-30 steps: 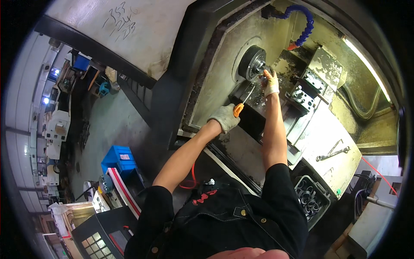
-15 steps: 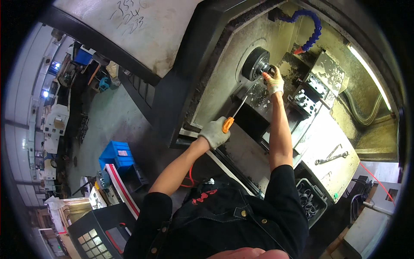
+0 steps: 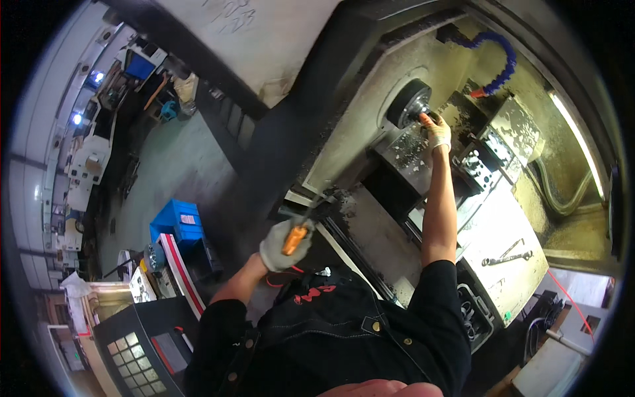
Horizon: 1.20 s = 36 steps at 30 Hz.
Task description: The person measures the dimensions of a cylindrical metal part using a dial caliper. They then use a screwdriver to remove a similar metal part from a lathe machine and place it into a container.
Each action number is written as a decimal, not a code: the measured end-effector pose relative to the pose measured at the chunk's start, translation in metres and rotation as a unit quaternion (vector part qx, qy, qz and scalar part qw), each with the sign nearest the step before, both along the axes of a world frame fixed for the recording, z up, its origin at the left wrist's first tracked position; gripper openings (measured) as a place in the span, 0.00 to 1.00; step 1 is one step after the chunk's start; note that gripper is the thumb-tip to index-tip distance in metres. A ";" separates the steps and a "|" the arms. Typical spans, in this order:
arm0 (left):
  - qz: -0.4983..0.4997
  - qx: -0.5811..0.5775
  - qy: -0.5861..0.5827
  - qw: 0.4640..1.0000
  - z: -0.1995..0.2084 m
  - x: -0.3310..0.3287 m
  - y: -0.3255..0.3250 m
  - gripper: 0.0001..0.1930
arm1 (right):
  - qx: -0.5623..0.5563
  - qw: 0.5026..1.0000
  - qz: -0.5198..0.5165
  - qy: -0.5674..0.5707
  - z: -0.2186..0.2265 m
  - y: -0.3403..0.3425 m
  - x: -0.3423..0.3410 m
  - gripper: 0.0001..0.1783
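Tool [image 3: 295,239], orange-handled, shank blurred, is clamped in gloved left hand [image 3: 278,250], near front edge of lathe [image 3: 378,221]. Gloved right hand [image 3: 436,132] is at face of chuck [image 3: 405,104]; whether it grips anything, cannot tell. Wrench [image 3: 508,259] lies near right corner of pale metal cover [image 3: 497,228].

At 11 o'clock we see lines of dark handwriting [image 3: 233,16] on the pale machine panel [image 3: 274,41]; at 9, a white label [image 3: 188,219], too small to read, on the blue plastic bin [image 3: 188,232]; at 6, red lettering [image 3: 312,294] on the black apron [image 3: 331,341].
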<state>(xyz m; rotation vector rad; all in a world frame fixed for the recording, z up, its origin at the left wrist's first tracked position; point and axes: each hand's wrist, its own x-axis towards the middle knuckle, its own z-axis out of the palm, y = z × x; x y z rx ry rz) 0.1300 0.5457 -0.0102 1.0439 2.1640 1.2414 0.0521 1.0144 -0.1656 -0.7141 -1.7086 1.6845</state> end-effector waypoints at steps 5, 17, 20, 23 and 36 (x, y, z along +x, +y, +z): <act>0.109 0.038 0.030 0.993 0.051 -0.024 -0.051 0.10 | 0.177 0.978 -0.073 -0.081 0.012 -0.005 0.011 0.26; 0.098 -0.044 0.491 0.865 0.131 -0.156 -0.015 0.19 | 0.096 0.994 -0.030 0.040 -0.014 0.011 0.003 0.22; 0.145 -0.129 0.384 0.903 0.131 -0.155 0.000 0.22 | 0.060 0.995 -0.030 -0.075 0.010 -0.004 0.009 0.25; 0.151 -0.072 0.376 0.912 0.108 -0.164 -0.002 0.23 | 0.009 0.993 -0.041 -0.113 0.039 -0.030 0.009 0.28; 0.119 -0.022 0.473 0.873 0.108 -0.168 0.010 0.25 | -0.024 0.997 -0.078 -0.010 -0.026 -0.010 -0.006 0.24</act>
